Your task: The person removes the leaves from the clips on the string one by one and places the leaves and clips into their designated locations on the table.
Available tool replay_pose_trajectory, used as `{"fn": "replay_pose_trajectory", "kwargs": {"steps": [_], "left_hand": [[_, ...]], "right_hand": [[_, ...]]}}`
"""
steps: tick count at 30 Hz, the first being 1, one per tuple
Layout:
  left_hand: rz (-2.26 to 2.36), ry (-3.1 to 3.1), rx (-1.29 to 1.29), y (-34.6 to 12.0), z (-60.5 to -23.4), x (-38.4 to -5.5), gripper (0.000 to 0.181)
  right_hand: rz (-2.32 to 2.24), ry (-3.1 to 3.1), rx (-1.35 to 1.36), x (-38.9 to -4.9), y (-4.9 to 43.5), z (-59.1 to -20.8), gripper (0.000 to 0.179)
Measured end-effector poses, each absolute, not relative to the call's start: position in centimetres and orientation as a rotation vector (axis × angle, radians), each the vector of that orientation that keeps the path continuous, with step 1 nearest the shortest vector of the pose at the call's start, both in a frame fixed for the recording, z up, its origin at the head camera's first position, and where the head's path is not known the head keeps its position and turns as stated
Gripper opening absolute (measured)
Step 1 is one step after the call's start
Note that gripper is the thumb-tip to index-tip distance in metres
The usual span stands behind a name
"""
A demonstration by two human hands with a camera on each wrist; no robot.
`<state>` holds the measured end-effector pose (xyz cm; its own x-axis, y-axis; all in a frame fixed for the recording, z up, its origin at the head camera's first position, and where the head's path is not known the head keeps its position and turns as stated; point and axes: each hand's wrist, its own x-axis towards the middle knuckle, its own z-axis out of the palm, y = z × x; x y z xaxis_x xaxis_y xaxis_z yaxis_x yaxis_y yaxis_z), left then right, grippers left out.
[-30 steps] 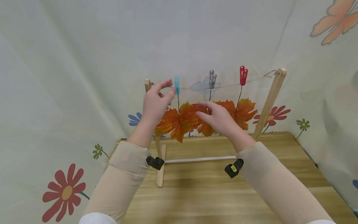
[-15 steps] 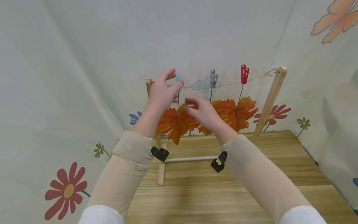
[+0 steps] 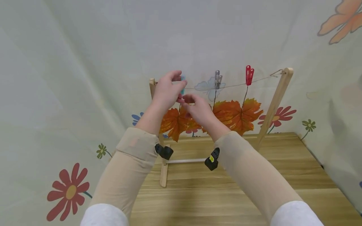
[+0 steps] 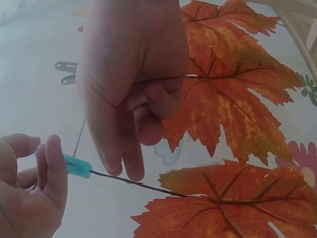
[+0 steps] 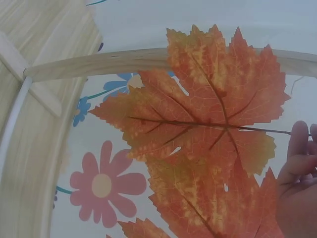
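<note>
A teal clothespin sits on the twine at the left, with the stem of an orange autumn leaf at its lower end. My left hand pinches this clothespin between thumb and fingers, covering much of it. Just below, my right hand has its thumb and forefinger on the leaf's dark stem, its other fingers curled in. A grey clothespin and a red clothespin stand on the twine further right, each above a hanging leaf. In the right wrist view, the nearest leaf hangs spread out.
The twine runs between wooden posts, the right post leaning outward. A white rod crosses low near the wooden table. Behind hangs a pale cloth printed with flowers and butterflies.
My right hand has moved left from in front of the middle leaf to the left leaf's stem. My left hand has moved slightly right and up, closing its fingers over the teal clothespin.
</note>
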<state>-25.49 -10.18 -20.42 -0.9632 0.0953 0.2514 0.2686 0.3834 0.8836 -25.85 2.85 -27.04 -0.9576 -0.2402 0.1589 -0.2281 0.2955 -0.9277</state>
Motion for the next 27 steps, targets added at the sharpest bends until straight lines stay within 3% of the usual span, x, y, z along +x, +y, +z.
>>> {"fn": "replay_pose_trajectory", "kwargs": {"steps": [27], "left_hand": [[-1.712,-2.448,-0.308,-10.37,-20.66,-25.44,0.04]], "right_hand": [[-1.951,2.495,-0.387,-26.43,1.89,-27.92,0.018]]}}
